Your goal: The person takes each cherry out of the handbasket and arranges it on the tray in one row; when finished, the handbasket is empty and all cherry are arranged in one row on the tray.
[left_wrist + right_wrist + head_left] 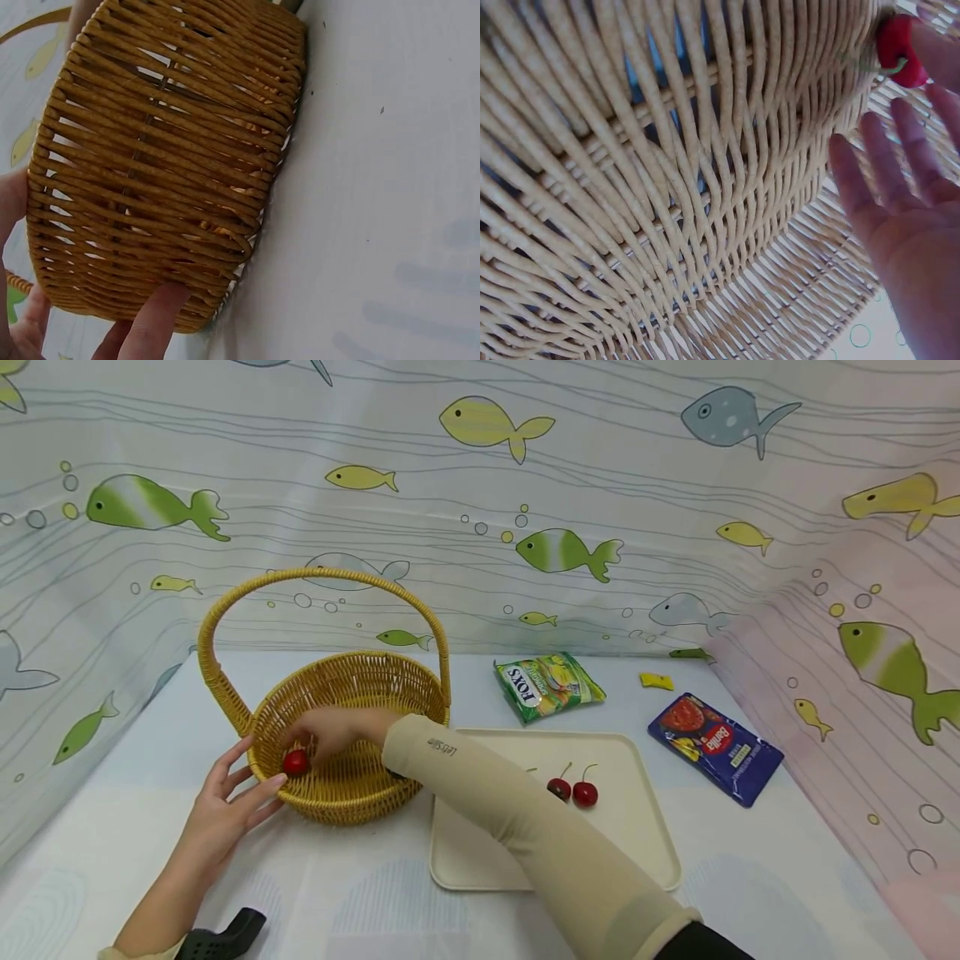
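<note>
A golden wicker basket [352,814] with a tall arched handle stands on the left of the table. My right hand [337,731] reaches down inside it, near its left wall. Thumb and index finger pinch a red cherry [902,51] with a green stem, while the other fingers extend beside the weave. From above, the same cherry shows as a bright red ball just under the fingertips. With fingers spread and fairly straight, my left hand [228,806] touches the basket's left outer side. Its fingertips [161,307] rest against the woven wall in the left wrist view.
Right of the basket lies a cream tray [652,827] holding cherries [585,794], partly covered by the right sleeve. Behind it is a green Fox's candy bag [549,687]. A small yellow packet [656,681] and a blue Barilla pouch [715,748] lie farther right.
</note>
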The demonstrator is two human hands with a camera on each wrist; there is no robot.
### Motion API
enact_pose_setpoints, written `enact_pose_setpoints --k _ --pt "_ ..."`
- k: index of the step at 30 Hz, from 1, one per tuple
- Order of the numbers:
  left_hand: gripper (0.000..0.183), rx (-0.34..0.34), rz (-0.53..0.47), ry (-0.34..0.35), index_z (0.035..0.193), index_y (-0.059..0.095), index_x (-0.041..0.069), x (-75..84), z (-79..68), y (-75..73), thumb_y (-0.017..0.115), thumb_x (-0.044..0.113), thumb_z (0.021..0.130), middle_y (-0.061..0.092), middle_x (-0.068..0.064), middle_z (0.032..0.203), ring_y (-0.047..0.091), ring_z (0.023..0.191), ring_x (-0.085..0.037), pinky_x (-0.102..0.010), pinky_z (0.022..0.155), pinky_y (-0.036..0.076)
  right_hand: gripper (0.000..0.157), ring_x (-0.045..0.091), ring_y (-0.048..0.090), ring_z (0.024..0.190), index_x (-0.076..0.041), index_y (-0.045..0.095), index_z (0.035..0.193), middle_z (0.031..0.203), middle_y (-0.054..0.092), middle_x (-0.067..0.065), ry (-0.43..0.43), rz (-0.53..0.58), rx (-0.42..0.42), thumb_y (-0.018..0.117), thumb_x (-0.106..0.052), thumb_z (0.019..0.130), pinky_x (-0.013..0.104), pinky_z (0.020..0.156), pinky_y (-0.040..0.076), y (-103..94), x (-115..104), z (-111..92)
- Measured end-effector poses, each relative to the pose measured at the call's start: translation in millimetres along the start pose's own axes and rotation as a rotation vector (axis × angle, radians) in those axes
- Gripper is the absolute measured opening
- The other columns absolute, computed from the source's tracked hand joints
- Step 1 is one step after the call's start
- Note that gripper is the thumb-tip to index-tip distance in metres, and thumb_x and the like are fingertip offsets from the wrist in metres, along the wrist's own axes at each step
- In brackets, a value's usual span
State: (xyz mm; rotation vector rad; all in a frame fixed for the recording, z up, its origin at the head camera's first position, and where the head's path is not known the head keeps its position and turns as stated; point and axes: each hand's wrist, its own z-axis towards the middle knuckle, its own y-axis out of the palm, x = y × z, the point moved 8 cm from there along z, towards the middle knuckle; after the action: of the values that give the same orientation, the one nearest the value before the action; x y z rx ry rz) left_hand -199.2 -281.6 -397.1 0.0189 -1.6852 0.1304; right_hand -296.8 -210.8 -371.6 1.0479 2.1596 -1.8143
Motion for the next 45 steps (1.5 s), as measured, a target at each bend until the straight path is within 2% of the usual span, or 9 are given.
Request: enact_pose_setpoints --k 7,10,13,17,22,30,34,37,45 --pt "0.081 -0.008 0.029 -0.019 0.150 0.005 0.030 0.4 1.9 3.0 0.060 0.020 0.092 0.001 -0.030 0.146 0.049 0.091 0.006 -0.024 0.075 0.054 0.039 0.005 0.054 0.092 -0.011 0.062 0.115 0.101 0.060 -0.004 0.009 0.063 -0.101 0.074 -0.005 0.079 0.011 0.076 0.043 12.2 -1 -2" --pt "0.080 -0.011 0.042 -0.017 0.150 0.005 0.029 1.3 3.1 4.5 0.060 0.021 0.092 0.003 -0.029 0.146 0.047 0.094 0.003 -0.025 0.076 0.054 0.034 0.006 0.055 0.089 -0.010 0.063 0.109 0.097 0.061 -0.003 -0.009 0.045 -0.135 0.075 -0.006 0.078 0.011 0.073 0.044 16.5 -3 -3" --pt "0.080 -0.010 0.042 -0.012 0.150 0.006 0.029 2.4 4.1 5.0 0.061 0.021 0.092 0.003 -0.029 0.146 0.046 0.096 0.000 -0.025 0.076 0.054 0.031 0.006 0.055 0.088 -0.010 0.063 0.105 0.095 0.061 -0.004 -0.009 0.019 -0.131 0.076 -0.006 0.077 0.011 0.072 0.045 17.1 -4 -3" --pt "0.080 -0.017 0.036 -0.003 0.150 0.006 0.028 4.3 4.9 5.7 0.061 0.020 0.092 0.003 -0.029 0.146 0.046 0.096 0.000 -0.025 0.076 0.053 0.032 0.006 0.055 0.089 -0.010 0.063 0.104 0.096 0.060 -0.003 -0.012 0.052 -0.112 0.077 -0.004 0.076 0.012 0.073 0.045 13.6 -3 -5" --pt "0.081 -0.019 0.037 0.004 0.150 0.006 0.027 6.3 5.0 6.9 0.062 0.020 0.091 0.003 -0.029 0.146 0.046 0.097 0.000 -0.024 0.076 0.053 0.034 0.005 0.056 0.088 -0.011 0.061 0.102 0.095 0.061 -0.004 -0.030 0.072 -0.058 0.078 -0.006 0.074 0.012 0.073 0.045 -2.4 -4 -15" --pt "0.083 -0.001 0.055 -0.009 0.150 0.005 0.028 5.3 3.2 5.3 0.063 0.022 0.091 0.003 -0.029 0.146 0.046 0.098 -0.002 -0.023 0.077 0.053 0.033 0.007 0.058 0.087 -0.009 0.057 0.103 0.095 0.060 -0.002 -0.094 0.117 0.069 0.076 -0.003 0.076 0.012 0.074 0.047 -38.6 -17 -49" --pt "0.084 0.005 0.067 -0.027 0.150 0.004 0.029 2.8 2.2 4.1 0.063 0.023 0.090 0.002 -0.029 0.147 0.046 0.102 -0.007 -0.025 0.078 0.053 0.032 0.008 0.058 0.085 -0.009 0.056 0.103 0.095 0.060 -0.002 -0.123 0.109 0.115 0.074 -0.003 0.078 0.013 0.074 0.047 -51.3 -24 -69" --pt "0.084 0.014 0.068 -0.035 0.150 0.004 0.028 0.8 1.0 1.6 0.063 0.023 0.090 0.002 -0.029 0.147 0.045 0.102 -0.007 -0.024 0.078 0.053 0.031 0.009 0.057 0.084 -0.010 0.057 0.103 0.095 0.060 -0.003 -0.145 0.092 0.141 0.074 -0.005 0.078 0.014 0.073 0.047 -54.6 -28 -84" --pt "0.086 0.004 0.033 -0.023 0.150 0.003 0.027 0.3 -0.3 -0.5 0.063 0.019 0.090 -0.001 -0.031 0.146 0.048 0.090 0.005 -0.022 0.076 0.053 0.027 0.010 0.056 0.078 -0.010 0.058 0.103 0.097 0.060 -0.002 -0.224 0.068 0.195 0.072 -0.006 0.080 0.016 0.071 0.048 -47.3 -29 -133"
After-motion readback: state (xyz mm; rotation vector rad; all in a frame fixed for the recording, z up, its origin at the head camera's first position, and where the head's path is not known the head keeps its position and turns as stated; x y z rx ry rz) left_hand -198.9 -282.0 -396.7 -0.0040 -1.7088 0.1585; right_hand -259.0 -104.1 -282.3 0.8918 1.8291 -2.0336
